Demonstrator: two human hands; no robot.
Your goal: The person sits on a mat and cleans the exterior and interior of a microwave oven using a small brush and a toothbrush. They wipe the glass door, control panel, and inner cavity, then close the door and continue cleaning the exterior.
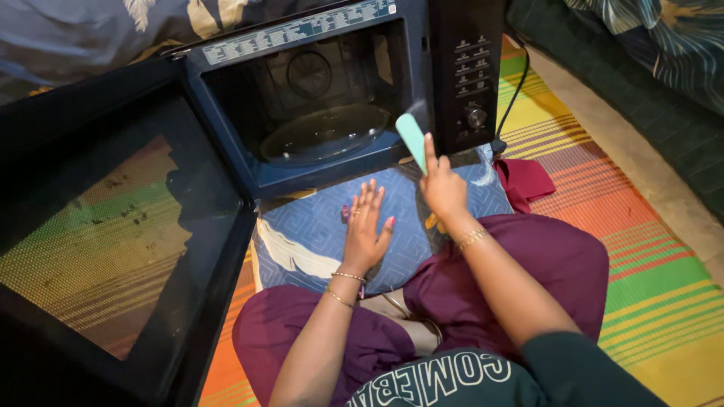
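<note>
Striped multicolour mat on floor, dark microwave sits at far side, door swung open to the left, glass turntable inside. Right hand pinches a teal flat scraper upright at the oven's near right corner. Left hand lies open and flat on the blue patterned cushion, holding nothing.

The microwave door runs off the picture at nine o'clock. The right hand hides the lower end of the pale green pad. The cushion lies partly under the microwave.
</note>
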